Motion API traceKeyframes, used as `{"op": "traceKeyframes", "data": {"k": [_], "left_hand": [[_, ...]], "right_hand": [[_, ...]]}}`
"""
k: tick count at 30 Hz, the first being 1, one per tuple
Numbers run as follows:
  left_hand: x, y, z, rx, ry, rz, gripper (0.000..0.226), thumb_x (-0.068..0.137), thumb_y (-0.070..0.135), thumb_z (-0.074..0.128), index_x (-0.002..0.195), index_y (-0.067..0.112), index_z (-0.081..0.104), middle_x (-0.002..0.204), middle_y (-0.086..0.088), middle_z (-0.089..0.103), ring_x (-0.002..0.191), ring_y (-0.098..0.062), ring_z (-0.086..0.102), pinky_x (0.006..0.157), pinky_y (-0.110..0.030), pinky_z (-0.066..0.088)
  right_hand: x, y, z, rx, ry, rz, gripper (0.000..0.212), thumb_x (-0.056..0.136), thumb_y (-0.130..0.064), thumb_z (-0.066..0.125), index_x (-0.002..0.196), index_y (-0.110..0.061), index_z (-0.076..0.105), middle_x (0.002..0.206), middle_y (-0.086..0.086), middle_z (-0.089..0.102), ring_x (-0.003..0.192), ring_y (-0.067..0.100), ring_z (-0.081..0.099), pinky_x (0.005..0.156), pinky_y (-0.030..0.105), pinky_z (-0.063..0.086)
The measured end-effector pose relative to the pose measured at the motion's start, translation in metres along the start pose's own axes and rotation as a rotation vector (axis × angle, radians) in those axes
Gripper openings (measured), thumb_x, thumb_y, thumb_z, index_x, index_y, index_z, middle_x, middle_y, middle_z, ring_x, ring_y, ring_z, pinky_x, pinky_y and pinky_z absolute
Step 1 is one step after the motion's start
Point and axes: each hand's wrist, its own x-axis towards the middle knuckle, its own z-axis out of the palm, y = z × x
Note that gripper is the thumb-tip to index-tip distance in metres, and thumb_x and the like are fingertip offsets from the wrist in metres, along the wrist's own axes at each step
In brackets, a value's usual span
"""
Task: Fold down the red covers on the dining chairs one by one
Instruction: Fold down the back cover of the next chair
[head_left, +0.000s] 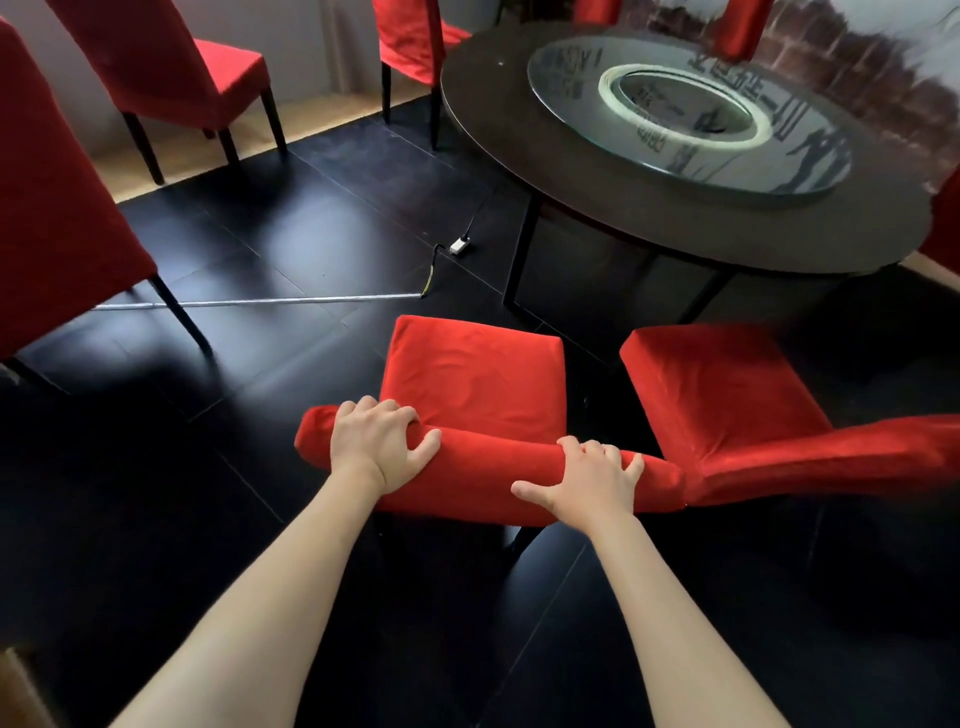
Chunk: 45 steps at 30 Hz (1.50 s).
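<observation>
Here both hands sit on top of the backrest of the nearest chair (475, 374), which stands just in front of the person, its seat toward the round table (519, 171). The red cover (493, 467) is bunched into a thick roll along the top of that backrest. The left hand (382, 441) grips the roll near its left end, fingers curled over the far side and thumb on the near side. The right hand (587, 480) presses on the roll near its right end, fingers spread and bent over the top; whether it truly pinches the cloth is hard to tell. A second chair (727, 395) stands just beside it on the right. More red chairs (171, 67) stand by the wall.
</observation>
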Motion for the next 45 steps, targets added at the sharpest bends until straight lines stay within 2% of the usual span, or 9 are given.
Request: {"op": "traceKeyframes", "data": {"k": [12,17,30,45], "left_hand": [[0.031,-0.015,0.0,-0.023,0.022,0.039,0.075,0.075,0.071,0.009,0.097,0.033,0.07,0.095,0.007,0.068,0.091,-0.021,0.056,0.081,-0.036,0.035],[0.045,-0.029,0.003,-0.036,0.036,0.053,0.075,0.074,0.072,0.01,0.097,0.033,0.07,0.096,0.007,0.068,0.093,-0.021,0.057,0.083,-0.036,0.035],[0.047,-0.045,-0.002,-0.081,0.011,0.147,0.075,0.075,0.072,0.011,0.102,0.033,0.069,0.101,0.008,0.068,0.095,-0.02,0.056,0.085,-0.036,0.036],[0.086,-0.067,0.002,-0.101,0.031,0.241,0.069,0.078,0.068,0.019,0.09,0.027,0.072,0.087,0.004,0.068,0.083,-0.023,0.055,0.078,-0.038,0.036]], "right_hand": [[0.029,-0.016,-0.013,0.015,-0.077,0.029,0.105,0.053,-0.096,0.037,0.139,-0.034,0.04,0.139,-0.001,0.048,0.134,0.027,0.035,0.11,0.06,0.015],[0.033,-0.03,-0.011,0.021,-0.043,0.044,0.104,0.053,-0.097,0.035,0.133,-0.031,0.046,0.129,0.0,0.055,0.128,0.028,0.041,0.109,0.058,0.017],[0.016,-0.05,-0.012,0.065,-0.041,0.137,0.096,0.061,-0.092,0.045,0.134,-0.031,0.046,0.128,-0.002,0.056,0.127,0.024,0.042,0.112,0.055,0.017],[0.035,-0.077,-0.015,0.138,0.006,0.245,0.093,0.06,-0.089,0.052,0.136,-0.036,0.045,0.131,-0.004,0.053,0.13,0.023,0.039,0.115,0.053,0.016]]}}
